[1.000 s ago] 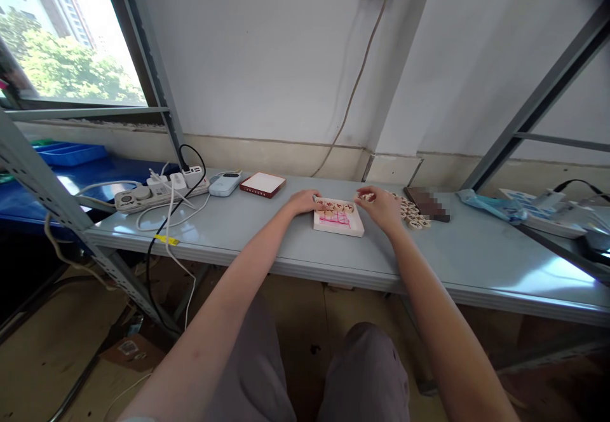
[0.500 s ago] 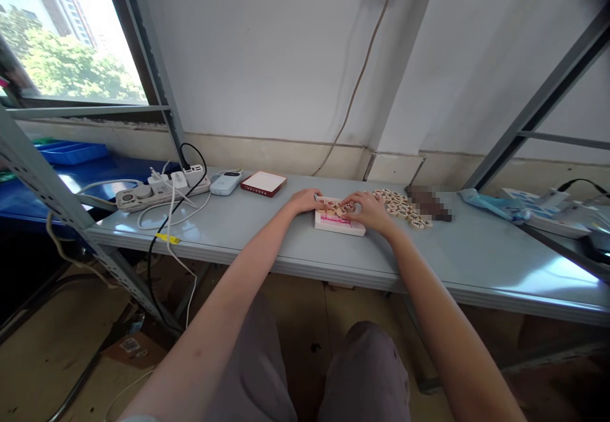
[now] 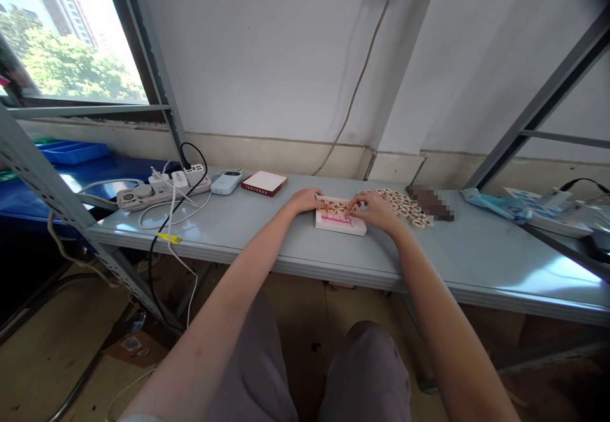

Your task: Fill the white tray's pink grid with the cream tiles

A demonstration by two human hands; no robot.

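A white box [image 3: 339, 226] with pink lines inside lies on the grey table, and several round wooden pieces with dark characters [image 3: 335, 206] sit in its far part. My left hand [image 3: 306, 200] rests at the box's far left corner, its fingers closed on the edge. At the right side, my right hand [image 3: 372, 208] has thumb and fingertips together over the pieces; whatever is between them is too small to name. More loose round pieces [image 3: 405, 206] lie spread on the table just beyond my right hand.
A dark red and white box lid [image 3: 264, 182] lies left of the hands. Farther left are a pale blue device [image 3: 227, 182] and a power strip [image 3: 143, 195] with tangled cables. A blue plastic packet [image 3: 495, 204] lies to the right.
My right hand's fingers have drawn closer together over the pieces in the box. My left hand has stayed at the box's left side.
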